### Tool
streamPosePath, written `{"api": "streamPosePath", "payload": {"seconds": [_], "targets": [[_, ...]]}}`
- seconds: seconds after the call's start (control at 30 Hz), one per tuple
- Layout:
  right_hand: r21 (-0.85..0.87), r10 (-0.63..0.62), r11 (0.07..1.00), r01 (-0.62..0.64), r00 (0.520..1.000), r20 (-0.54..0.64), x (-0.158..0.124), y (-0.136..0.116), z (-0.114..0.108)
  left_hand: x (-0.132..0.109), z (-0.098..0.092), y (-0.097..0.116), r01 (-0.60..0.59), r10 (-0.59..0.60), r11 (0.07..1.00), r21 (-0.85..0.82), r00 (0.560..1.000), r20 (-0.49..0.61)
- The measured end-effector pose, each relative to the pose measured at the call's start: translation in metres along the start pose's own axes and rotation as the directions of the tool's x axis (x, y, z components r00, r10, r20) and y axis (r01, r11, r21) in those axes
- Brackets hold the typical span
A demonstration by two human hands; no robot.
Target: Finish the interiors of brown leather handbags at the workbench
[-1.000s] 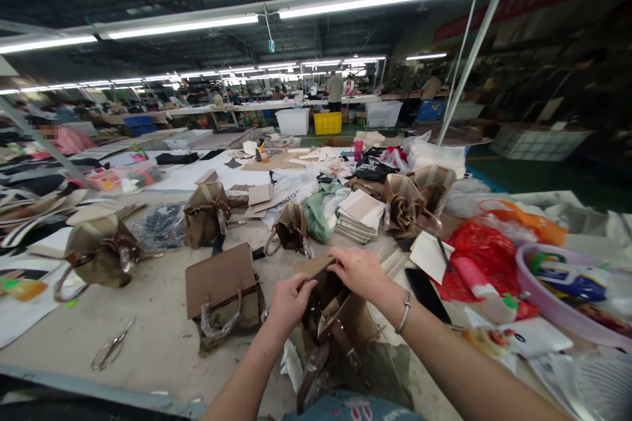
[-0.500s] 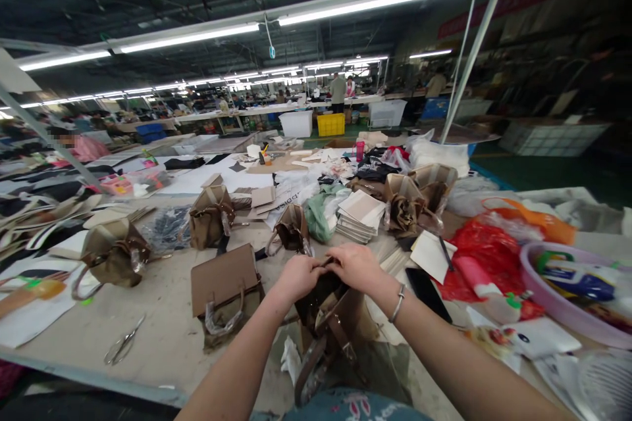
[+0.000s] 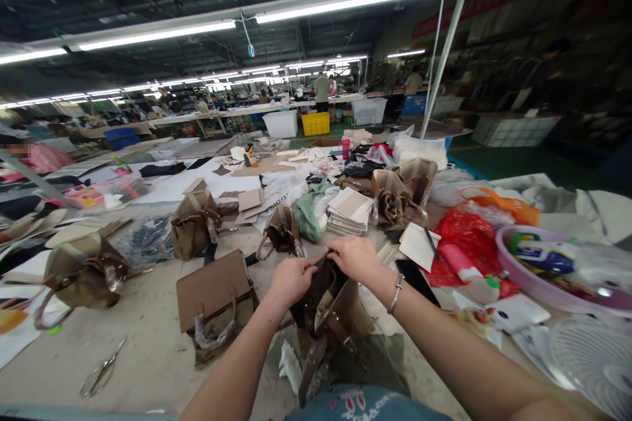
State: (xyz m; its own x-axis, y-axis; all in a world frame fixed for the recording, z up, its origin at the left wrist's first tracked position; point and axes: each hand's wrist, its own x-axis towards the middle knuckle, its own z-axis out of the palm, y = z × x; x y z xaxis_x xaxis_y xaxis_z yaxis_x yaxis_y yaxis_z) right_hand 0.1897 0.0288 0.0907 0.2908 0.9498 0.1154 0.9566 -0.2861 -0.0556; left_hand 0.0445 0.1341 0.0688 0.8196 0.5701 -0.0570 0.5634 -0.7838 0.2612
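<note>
A brown handbag (image 3: 340,316) stands upright on the table right in front of my body, its mouth spread and its dark inside showing. My left hand (image 3: 292,281) pinches the bag's upper edge on the left. On the far rim, my right hand (image 3: 356,258) grips the edge with thumb and fingers; a bracelet circles that wrist. The bag's strap and buckle hang on the side nearest me. Left of my forearm sits another brown handbag (image 3: 212,289) with its flap down and its handle wrapped in plastic. Behind my hands stands a smaller open handbag (image 3: 282,229).
Scissors (image 3: 103,368) lie at the front left. More handbags (image 3: 81,270) stand along the left and back. Stacked cards (image 3: 349,210), a black phone (image 3: 416,281), a red plastic bag (image 3: 459,237), a purple basin (image 3: 508,256) and a white fan (image 3: 590,362) crowd the right.
My hands have moved apart along the rim, and the handbag's mouth gapes wider. The whole view has shifted, so the surroundings appear farther left.
</note>
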Motion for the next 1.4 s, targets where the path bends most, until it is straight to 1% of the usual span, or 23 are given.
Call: {"api": "streamPosePath", "payload": {"seconds": [0.13, 0.27, 0.3, 0.37, 0.47, 0.53, 0.6, 0.67, 0.77, 0.87, 0.97, 1.1, 1.23, 1.4], "targets": [[0.003, 0.000, 1.000, 0.001, 1.000, -0.012, 0.000, -0.001, -0.002, 0.001, -0.005, -0.002, -0.016, 0.016, 1.000, 0.006, 1.000, 0.025], [0.004, 0.006, 1.000, -0.006, 1.000, 0.001, 0.001, -0.002, -0.002, 0.006, -0.016, -0.005, -0.092, 0.101, 0.993, -0.073, 0.986, 0.135], [0.003, 0.007, 1.000, -0.007, 1.000, -0.001, 0.001, -0.002, -0.002, 0.009, -0.018, -0.005, -0.102, 0.114, 0.990, -0.096, 0.984, 0.135], [0.006, 0.011, 1.000, -0.011, 1.000, -0.007, 0.001, -0.002, -0.002, 0.016, -0.019, -0.002, -0.134, 0.146, 0.984, -0.117, 0.985, 0.095], [0.023, 0.026, 0.999, -0.026, 1.000, -0.012, -0.001, 0.000, -0.003, 0.026, -0.014, 0.008, -0.183, 0.188, 0.980, -0.071, 0.980, 0.070], [0.045, 0.017, 0.999, -0.017, 1.000, -0.010, -0.004, 0.002, -0.005, 0.030, -0.011, 0.013, -0.157, 0.156, 0.988, -0.002, 0.985, 0.075], [0.084, -0.017, 0.996, 0.018, 1.000, -0.010, -0.007, 0.004, -0.007, 0.030, -0.008, 0.017, -0.096, 0.093, 0.993, 0.062, 0.995, 0.046], [0.123, -0.038, 0.992, 0.040, 0.999, -0.018, -0.011, 0.004, -0.008, 0.027, -0.008, 0.020, -0.068, 0.066, 0.993, 0.093, 0.998, 0.024], [0.132, 0.013, 0.991, -0.010, 0.999, -0.029, -0.015, 0.002, -0.008, 0.022, -0.010, 0.023, -0.058, 0.055, 0.993, 0.106, 0.998, 0.028], [0.100, 0.095, 0.991, -0.092, 0.995, -0.025, -0.015, 0.000, -0.006, 0.020, -0.009, 0.025, -0.041, 0.038, 0.993, 0.107, 0.999, 0.026], [0.064, 0.136, 0.989, -0.133, 0.990, -0.039, -0.015, 0.000, -0.005, 0.021, -0.007, 0.024, -0.037, 0.036, 0.994, 0.103, 0.999, 0.009], [0.031, 0.119, 0.993, -0.117, 0.992, -0.045, -0.015, 0.003, -0.004, 0.021, -0.004, 0.024, -0.046, 0.045, 0.994, 0.099, 0.999, 0.008], [0.014, 0.102, 0.995, -0.101, 0.994, -0.048, -0.012, 0.005, -0.003, 0.018, -0.006, 0.027, -0.026, 0.025, 0.994, 0.106, 1.000, 0.014], [0.021, 0.125, 0.992, -0.124, 0.992, -0.014, -0.007, 0.004, -0.001, 0.016, -0.007, 0.027, -0.049, 0.048, 0.992, 0.113, 0.999, 0.017]]}}
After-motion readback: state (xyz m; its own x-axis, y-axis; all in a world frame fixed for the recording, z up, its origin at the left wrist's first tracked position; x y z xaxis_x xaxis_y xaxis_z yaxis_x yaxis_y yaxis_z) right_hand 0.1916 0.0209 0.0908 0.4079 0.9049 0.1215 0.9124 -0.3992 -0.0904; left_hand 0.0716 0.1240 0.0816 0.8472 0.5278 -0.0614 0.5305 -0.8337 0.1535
